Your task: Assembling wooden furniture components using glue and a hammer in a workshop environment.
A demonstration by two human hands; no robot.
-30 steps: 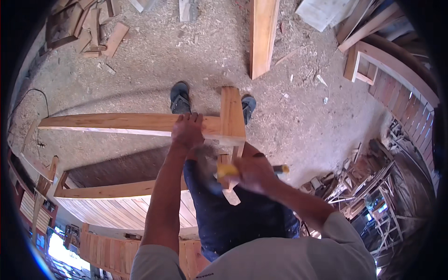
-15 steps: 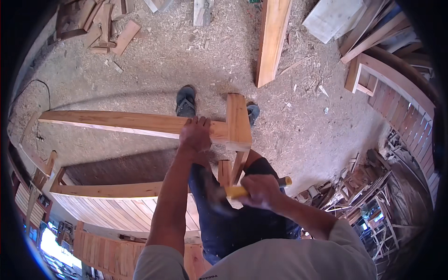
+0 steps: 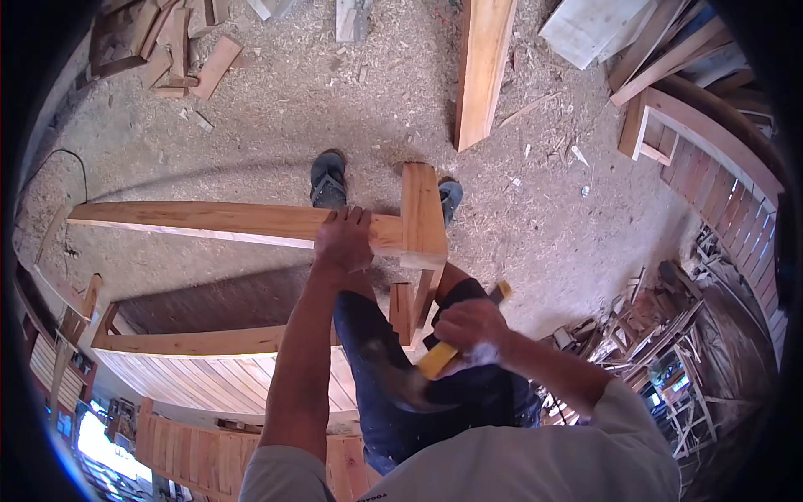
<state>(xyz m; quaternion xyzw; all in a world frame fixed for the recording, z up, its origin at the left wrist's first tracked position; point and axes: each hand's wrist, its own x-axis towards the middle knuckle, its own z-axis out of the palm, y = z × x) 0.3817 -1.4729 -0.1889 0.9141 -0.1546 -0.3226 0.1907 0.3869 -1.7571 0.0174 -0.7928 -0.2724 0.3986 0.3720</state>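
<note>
My left hand [image 3: 344,238] is wrapped over a long wooden beam [image 3: 201,216] that runs off to the left. At its right end the beam meets a short, thick wooden post [image 3: 423,209], joined crosswise. My right hand [image 3: 471,326] grips a hammer by its yellow and black handle [image 3: 437,358]. The hammer's head is smeared by motion and hangs over my lap, apart from the wood. Below the post, wooden legs [image 3: 401,308] show between my knees.
A slatted wooden piece [image 3: 192,372] lies behind the beam at left. Ahead on the shavings-strewn floor are a thick plank [image 3: 485,75] and offcuts [image 3: 219,67]. A slatted frame [image 3: 711,142] and a scrap heap [image 3: 644,326] stand at right.
My right hand has risen slightly, and the hammer has tilted from nearly level to a slant, its handle end pointing up and right. My left hand stays on the beam.
</note>
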